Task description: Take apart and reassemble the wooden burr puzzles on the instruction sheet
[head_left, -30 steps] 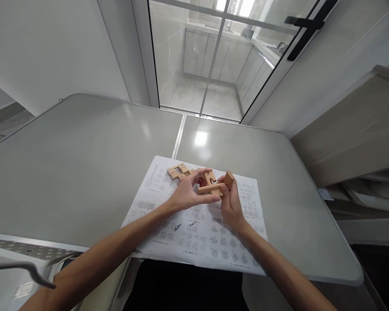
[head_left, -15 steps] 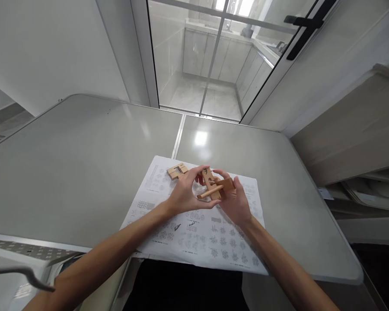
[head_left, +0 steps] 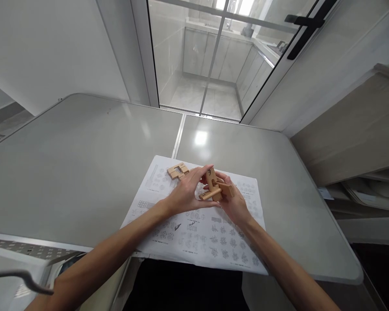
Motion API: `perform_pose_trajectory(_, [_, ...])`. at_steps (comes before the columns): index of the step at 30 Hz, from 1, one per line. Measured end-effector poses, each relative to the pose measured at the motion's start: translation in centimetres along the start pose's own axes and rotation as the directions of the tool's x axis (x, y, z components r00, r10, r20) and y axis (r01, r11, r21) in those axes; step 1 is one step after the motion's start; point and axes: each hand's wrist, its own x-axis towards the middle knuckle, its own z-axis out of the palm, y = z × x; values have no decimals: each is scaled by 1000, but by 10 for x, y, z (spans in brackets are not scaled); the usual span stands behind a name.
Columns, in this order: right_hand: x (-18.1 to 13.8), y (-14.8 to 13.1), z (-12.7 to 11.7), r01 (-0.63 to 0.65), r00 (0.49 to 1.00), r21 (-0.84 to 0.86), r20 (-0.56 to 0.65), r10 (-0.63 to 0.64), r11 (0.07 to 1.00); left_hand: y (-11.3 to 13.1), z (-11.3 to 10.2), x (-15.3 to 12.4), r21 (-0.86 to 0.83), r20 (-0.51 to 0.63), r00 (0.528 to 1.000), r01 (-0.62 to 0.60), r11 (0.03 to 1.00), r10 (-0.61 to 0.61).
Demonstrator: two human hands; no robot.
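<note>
Above a printed paper sheet, my two hands hold a small cluster of interlocking wooden puzzle pieces. My left hand grips an upright notched piece with a dark mark, thumb and fingers at its two ends. Crossing it is a bar-like piece that points toward the lower left. My right hand is closed around the right side, where a flat wooden piece sticks out; some of its fingers are hidden behind the wood. More wooden pieces lie on the sheet just beyond my left hand.
The sheet, covered in small diagrams, lies on a grey table with a metal seam. Behind the table stands a glazed door with a black handle. Shelves are at the right; a curved grey bar is at lower left.
The held notched piece has turned more upright, and the crossing bar has tilted flatter. My right fingers have drawn in closer around the flat piece. The loose pieces stay on the sheet.
</note>
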Motion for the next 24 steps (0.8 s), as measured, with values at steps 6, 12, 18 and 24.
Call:
perform_pose_trajectory(6, [1, 4, 0, 48, 998, -42, -34, -49, 998, -5, 1, -4, -12, 122, 991, 59, 998, -57])
perform_pose_trajectory(12, [2, 2, 5, 70, 997, -38, -34, -72, 997, -4, 2, -3, 12, 99, 995, -8, 1000, 7])
perform_pose_trajectory(18, [0, 4, 5, 50, 995, 2, -82, -50, 999, -1, 4, -4, 13, 144, 990, -11, 1000, 9])
perform_pose_trajectory(24, [0, 4, 4, 43, 995, -8, -93, -43, 999, 2, 9, -5, 70, 69, 997, -24, 997, 19])
